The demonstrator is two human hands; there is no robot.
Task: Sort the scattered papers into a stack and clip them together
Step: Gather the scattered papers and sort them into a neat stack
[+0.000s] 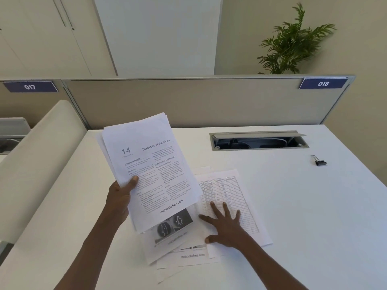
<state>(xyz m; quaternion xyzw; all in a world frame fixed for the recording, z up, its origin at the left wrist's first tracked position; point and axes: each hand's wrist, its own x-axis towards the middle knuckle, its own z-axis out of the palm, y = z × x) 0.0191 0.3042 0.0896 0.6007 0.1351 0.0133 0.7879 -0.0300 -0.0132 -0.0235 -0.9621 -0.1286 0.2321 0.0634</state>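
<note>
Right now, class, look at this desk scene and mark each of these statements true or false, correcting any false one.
1. The left hand holds a sheaf off the desk. True.
2. The right hand grips the clip. False: it lies flat on the table sheet; the clip sits apart, to the right.
3. The top page reads "Diseases of the Uvea". True.
4. All papers are gathered. False: loose sheets lie on the desk.
5. The partition sign reads 020. False: 018.

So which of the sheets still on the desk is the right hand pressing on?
The table-printed sheet, gridded with rows and columns. The right hand lies flat on it, fingers spread. The other loose sheets show photos and "mebooksfree.com".
</note>
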